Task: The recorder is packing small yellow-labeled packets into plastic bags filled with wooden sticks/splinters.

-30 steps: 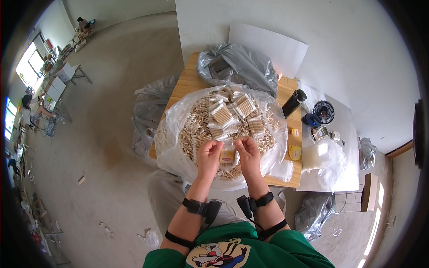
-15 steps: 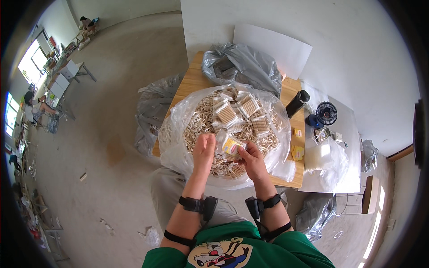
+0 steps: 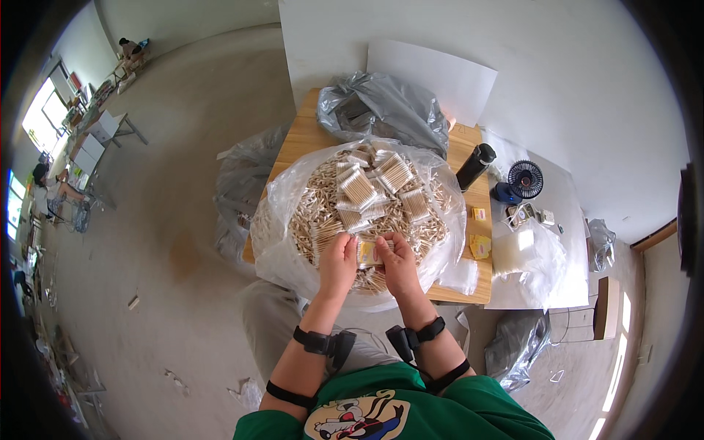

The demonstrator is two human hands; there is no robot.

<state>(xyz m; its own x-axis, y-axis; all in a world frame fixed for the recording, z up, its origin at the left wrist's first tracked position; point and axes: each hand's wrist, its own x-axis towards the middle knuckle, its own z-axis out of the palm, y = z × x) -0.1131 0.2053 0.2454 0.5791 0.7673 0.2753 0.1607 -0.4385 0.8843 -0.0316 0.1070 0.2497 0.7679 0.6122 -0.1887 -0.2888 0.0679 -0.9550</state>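
Between my two hands is a small clear packet of cotton swabs with a yellow card (image 3: 369, 253), held low over a big heap. My left hand (image 3: 338, 268) is closed on the packet's left edge. My right hand (image 3: 400, 265) grips its right side, thumb lying across the front. Loose cotton swabs (image 3: 312, 205) fill a large clear plastic bag (image 3: 273, 253) beneath them. On top of the heap, beyond my hands, lie several bundled packs of swabs (image 3: 358, 188).
The bag stands on a wooden table (image 3: 302, 139). A grey plastic bag (image 3: 396, 103) lies at the back. To the right are a black bottle (image 3: 476, 167), yellow cards (image 3: 479, 246), a small fan (image 3: 525, 180) and clear plastic bags (image 3: 539, 260). People sit far left.
My left hand has come across and taken hold of the packet, which was in my right hand alone. The packet now sits lower and more level. The whole view has shifted slightly.
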